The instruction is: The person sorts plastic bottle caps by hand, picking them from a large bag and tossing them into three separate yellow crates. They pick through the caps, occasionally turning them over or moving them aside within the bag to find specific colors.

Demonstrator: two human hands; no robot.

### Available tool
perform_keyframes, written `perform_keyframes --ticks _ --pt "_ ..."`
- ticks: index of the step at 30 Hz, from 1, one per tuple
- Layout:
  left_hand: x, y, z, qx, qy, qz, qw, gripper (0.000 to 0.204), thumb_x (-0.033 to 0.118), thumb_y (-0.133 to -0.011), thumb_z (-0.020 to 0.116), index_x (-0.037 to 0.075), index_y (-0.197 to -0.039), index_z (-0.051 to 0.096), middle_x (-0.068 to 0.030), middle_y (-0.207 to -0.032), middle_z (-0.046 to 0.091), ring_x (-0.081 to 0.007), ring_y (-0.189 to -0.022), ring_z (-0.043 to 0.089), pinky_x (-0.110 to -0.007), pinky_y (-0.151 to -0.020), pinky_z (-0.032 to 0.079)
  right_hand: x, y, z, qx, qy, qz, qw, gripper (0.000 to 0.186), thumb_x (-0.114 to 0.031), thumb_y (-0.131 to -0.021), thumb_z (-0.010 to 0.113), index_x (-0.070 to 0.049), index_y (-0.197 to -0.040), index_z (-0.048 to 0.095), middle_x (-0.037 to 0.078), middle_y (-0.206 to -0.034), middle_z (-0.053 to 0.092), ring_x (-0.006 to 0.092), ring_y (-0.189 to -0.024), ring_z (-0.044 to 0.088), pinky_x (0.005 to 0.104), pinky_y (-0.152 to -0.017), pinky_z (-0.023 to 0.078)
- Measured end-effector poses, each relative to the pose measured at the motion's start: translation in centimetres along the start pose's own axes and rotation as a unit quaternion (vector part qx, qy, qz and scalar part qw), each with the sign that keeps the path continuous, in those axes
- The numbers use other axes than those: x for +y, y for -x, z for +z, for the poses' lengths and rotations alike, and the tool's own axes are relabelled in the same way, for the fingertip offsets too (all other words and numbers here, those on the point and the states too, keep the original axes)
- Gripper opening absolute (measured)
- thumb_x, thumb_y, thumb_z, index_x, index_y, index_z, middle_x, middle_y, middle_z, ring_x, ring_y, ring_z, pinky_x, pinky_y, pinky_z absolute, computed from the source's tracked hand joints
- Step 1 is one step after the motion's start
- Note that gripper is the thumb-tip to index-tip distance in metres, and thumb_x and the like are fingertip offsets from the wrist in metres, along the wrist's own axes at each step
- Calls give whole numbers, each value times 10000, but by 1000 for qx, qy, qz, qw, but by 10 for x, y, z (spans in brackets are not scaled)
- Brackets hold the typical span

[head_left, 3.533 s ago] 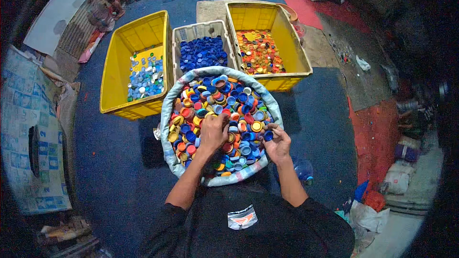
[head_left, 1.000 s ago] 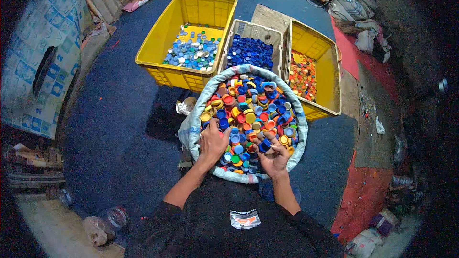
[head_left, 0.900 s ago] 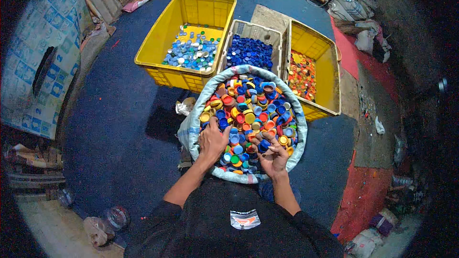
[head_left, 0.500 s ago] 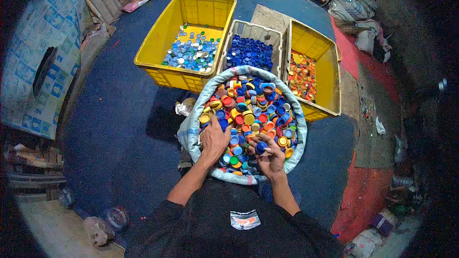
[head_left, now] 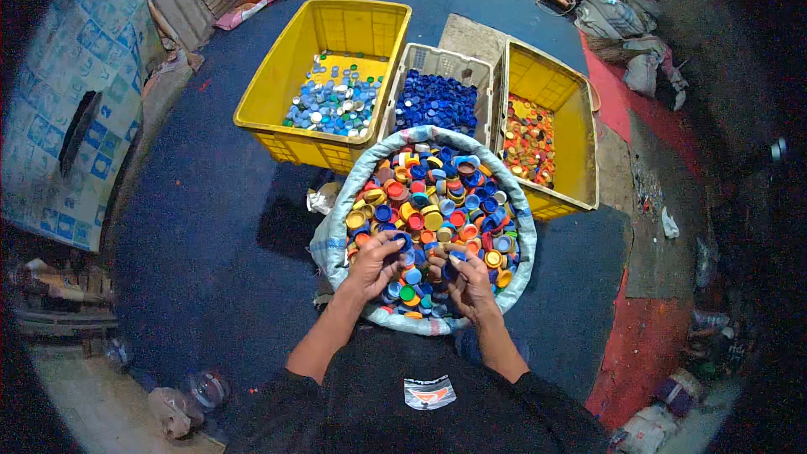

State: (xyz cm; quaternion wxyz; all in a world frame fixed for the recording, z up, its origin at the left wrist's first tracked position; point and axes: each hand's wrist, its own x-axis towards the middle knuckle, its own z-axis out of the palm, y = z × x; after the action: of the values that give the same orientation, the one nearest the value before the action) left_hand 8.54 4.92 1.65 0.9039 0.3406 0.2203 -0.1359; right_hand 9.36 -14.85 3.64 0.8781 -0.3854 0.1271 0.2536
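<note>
A round sack with a rolled pale rim (head_left: 346, 202) stands right in front of me, full of mixed-colour plastic bottle caps (head_left: 433, 220). Over its near half, my left hand (head_left: 375, 265) pinches a dark blue cap (head_left: 403, 241) between thumb and fingers. Close beside it on the right, my right hand (head_left: 471, 286) is curled around dark blue caps (head_left: 455, 261); how many lie in the palm is hidden by the fingers. Both hands are just above the heap, a small gap between them.
Beyond the sack stand a large yellow crate (head_left: 286, 141) with light blue, white and green caps, a whitish crate (head_left: 445, 57) of dark blue caps, and a yellow crate (head_left: 576, 139) of orange, red and yellow caps. Stuffed bags (head_left: 609, 13) lie at the far right.
My left hand has come up from the heap with a dark blue cap and moved right, nearer my right hand. The right hand stays closed on blue caps. The view has tilted slightly.
</note>
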Motion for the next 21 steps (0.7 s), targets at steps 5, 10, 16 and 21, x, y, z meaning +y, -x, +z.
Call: perform_keyframes --ticks 5,10,16,21 --pt "-4 -10 3 -20 29 -16 999 203 81 -837 579 71 -1036 540 -55 -913 622 -186 -833 628 -340 -740 522 -1 -8 -7 -4 -97 23 995 339 -73 -856 530 55 -1158 443 190 -1095 555 291 -991 593 375 -838 515" --pt "-3 -26 18 -22 89 -22 996 221 109 -848 553 25 -1052 550 -108 -993 618 -233 -909 612 -373 -828 504 -12 -19 -11 -26 -133 -8 991 401 -34 -770 499 56 -1157 440 205 -1155 508 323 -1112 518 416 -931 443" --pt "12 -59 40 -45 149 2 988 336 156 -847 559 -36 -1122 547 -148 -1055 607 -266 -959 590 -387 -856 493 -34 -47 -9 30 -198 -17 980 489 -6 -696 432 97 -1174 413 256 -1251 428 389 -1263 357 487 -1100 261" --pt "33 -98 69 -51 152 31 987 275 168 -854 545 -37 -1036 557 -147 -992 613 -277 -949 588 -390 -861 490 -60 -87 -5 12 -238 -36 970 418 -20 -683 423 114 -1077 467 218 -1103 527 339 -1128 486 466 -1063 325"
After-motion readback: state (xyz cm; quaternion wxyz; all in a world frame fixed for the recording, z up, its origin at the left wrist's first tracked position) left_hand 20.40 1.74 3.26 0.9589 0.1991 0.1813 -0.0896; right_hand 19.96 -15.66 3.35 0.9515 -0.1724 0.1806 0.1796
